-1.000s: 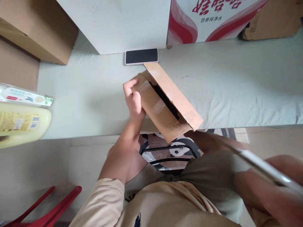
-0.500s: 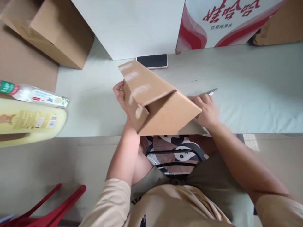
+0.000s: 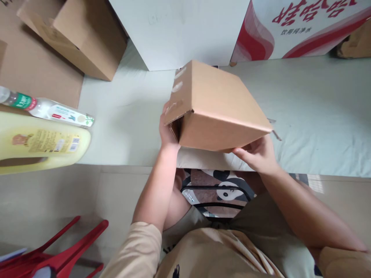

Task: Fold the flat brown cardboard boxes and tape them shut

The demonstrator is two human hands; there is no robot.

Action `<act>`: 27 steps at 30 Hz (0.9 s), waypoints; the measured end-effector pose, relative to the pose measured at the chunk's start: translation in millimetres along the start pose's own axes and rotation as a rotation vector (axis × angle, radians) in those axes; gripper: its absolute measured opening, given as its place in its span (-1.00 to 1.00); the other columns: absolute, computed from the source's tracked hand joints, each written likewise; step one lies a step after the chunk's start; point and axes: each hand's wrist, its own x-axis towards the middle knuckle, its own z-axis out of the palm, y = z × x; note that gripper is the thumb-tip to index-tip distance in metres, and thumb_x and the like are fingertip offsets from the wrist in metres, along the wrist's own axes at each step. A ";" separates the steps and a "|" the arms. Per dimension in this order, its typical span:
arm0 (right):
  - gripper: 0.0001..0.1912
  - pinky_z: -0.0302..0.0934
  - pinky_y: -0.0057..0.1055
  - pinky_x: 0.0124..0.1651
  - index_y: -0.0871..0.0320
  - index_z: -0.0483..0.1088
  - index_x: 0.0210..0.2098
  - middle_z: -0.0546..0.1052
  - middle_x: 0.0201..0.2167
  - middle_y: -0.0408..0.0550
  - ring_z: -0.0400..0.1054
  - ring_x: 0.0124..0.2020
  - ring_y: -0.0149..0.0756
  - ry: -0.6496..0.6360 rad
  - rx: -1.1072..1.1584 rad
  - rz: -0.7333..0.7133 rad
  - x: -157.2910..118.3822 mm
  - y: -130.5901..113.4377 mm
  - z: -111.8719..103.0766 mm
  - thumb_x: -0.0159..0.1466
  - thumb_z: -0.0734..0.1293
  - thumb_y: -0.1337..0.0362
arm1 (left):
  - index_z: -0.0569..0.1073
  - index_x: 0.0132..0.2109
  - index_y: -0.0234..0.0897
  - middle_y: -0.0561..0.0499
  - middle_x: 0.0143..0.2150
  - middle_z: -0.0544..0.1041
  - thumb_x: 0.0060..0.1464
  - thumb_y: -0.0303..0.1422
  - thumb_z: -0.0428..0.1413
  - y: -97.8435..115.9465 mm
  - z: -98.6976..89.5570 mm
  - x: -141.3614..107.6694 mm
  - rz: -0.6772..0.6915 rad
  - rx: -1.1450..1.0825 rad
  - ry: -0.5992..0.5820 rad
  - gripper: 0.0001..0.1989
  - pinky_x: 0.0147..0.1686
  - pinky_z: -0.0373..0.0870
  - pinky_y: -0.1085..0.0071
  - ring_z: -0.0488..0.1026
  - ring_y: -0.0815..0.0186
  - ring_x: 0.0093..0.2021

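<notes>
A brown cardboard box (image 3: 228,116) is held tilted above the pale green cloth, with torn white patches along its left edge and a dark gap at its lower left corner. My left hand (image 3: 169,129) grips the box's left side, its fingers partly hidden behind it. Under the lower right corner, my right hand (image 3: 257,152) has its thumb along the bottom edge and its other fingers hidden. Thin metal blades, like open scissors (image 3: 276,134), stick out beyond that corner; their handles cannot be seen.
Open cardboard boxes (image 3: 89,42), a plastic bottle (image 3: 43,108) and a yellow jug (image 3: 58,144) lie on the left. A white box (image 3: 179,34) and a red-and-white carton (image 3: 290,38) stand at the back. A red stool (image 3: 72,251) is at the lower left.
The box has turned, showing a broad plain face, and moved right. My right hand has come under its lower right corner. The phone behind is now almost fully covered. The view has shifted slightly.
</notes>
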 end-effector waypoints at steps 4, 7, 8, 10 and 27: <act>-0.45 0.57 0.05 -0.08 0.09 0.54 -0.13 0.64 -0.25 0.10 0.60 -0.17 0.06 0.047 -0.185 0.171 8.9 9.2 -3.8 0.13 0.56 -0.20 | 0.54 0.04 -0.16 -0.14 0.12 0.62 0.12 0.37 0.04 -5.0 -5.7 1.4 -0.007 -0.176 -0.112 -0.27 0.23 0.49 0.03 0.44 -0.12 0.38; -0.60 0.56 0.00 -0.19 0.07 0.50 -0.35 0.59 -0.41 0.06 0.58 -0.27 0.04 0.097 -0.270 0.220 11.6 12.4 -9.3 0.17 0.54 -0.12 | 0.53 0.06 -0.12 -0.14 0.14 0.59 0.04 0.39 0.14 -13.7 -10.1 4.0 0.037 -0.154 -0.213 -0.25 0.23 0.46 0.08 0.44 -0.07 0.36; -0.63 0.56 -0.02 -0.20 0.06 0.49 -0.36 0.58 -0.43 0.05 0.58 -0.26 0.05 0.112 -0.275 0.219 12.0 13.0 -10.8 0.17 0.55 -0.09 | 0.51 0.07 -0.11 -0.12 0.10 0.58 0.02 0.38 0.18 -17.6 -10.4 5.1 0.083 -0.120 -0.243 -0.26 0.22 0.46 0.10 0.46 -0.04 0.32; -0.65 0.56 -0.08 -0.21 0.05 0.48 -0.35 0.58 -0.42 0.04 0.59 -0.23 0.03 0.116 -0.271 0.218 12.4 13.6 -12.9 0.16 0.56 -0.05 | 0.47 0.08 -0.09 -0.07 -0.03 0.55 -0.04 0.33 0.29 -26.7 -9.3 6.8 0.204 -0.036 -0.286 -0.25 0.18 0.47 0.13 0.53 0.05 0.17; -0.54 0.36 -0.14 -0.29 0.05 0.41 -0.34 0.53 -0.43 0.00 0.41 -0.37 -0.12 0.174 -0.308 0.180 13.9 16.3 -17.3 0.17 0.48 -0.20 | 0.21 0.07 -0.09 0.02 -0.12 0.50 -0.28 0.18 0.51 -22.8 -3.4 1.7 0.193 0.240 -0.032 -0.07 0.02 0.47 0.28 0.57 0.19 -0.05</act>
